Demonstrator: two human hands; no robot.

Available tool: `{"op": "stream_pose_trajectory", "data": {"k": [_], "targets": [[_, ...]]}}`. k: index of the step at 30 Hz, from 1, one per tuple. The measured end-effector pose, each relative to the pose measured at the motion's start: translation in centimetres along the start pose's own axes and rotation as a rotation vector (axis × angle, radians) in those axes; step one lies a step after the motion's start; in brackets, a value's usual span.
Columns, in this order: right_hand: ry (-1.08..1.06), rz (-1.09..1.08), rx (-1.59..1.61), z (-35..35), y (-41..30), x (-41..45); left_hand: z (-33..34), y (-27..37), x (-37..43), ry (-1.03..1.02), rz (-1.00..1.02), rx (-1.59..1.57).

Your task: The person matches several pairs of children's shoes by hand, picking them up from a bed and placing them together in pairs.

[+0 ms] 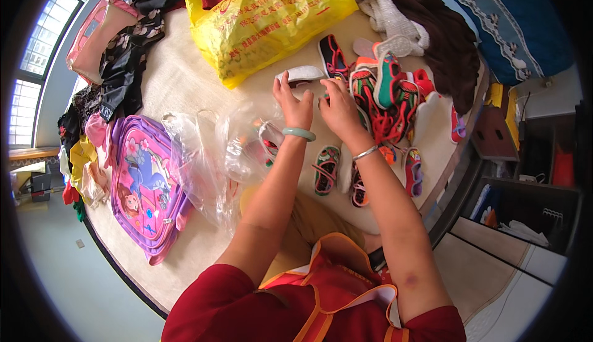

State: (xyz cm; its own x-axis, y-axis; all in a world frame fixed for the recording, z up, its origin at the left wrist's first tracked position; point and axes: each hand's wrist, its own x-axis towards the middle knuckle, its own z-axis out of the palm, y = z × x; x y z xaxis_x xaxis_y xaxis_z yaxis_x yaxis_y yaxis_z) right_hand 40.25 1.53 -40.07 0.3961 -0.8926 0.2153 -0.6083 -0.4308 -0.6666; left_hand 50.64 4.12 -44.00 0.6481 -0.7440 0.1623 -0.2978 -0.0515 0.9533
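Observation:
My left hand [296,106], with a jade-coloured bangle on the wrist, has its fingers apart and nothing in it. Its fingertips overlap the near end of a shoe with a white sole [306,73]; whether they touch it I cannot tell. Beside it, my right hand [340,108] has its fingers bent and apart at the left side of a pile of colourful children's shoes [387,87]. A single patterned strap shoe [327,170] lies below the hands. Left of my left wrist a clear plastic bag [204,157] is spread out, with a shoe [268,140] at its right side.
A printed yellow plastic bag [273,27] lies beyond the hands. At left is a pink and purple school bag [150,180], with clothes [123,64] and a pink case [99,36] behind. A brown garment [444,41] lies at the bed's right edge, near an open drawer [533,207].

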Motion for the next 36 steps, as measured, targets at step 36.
{"op": "stream_pose_trajectory", "data": {"k": [36], "targets": [[0.314,0.430,0.064,-11.8,-1.7,-17.2,-2.2,6.5,-17.1,-0.929,-0.302,-0.607]]}}
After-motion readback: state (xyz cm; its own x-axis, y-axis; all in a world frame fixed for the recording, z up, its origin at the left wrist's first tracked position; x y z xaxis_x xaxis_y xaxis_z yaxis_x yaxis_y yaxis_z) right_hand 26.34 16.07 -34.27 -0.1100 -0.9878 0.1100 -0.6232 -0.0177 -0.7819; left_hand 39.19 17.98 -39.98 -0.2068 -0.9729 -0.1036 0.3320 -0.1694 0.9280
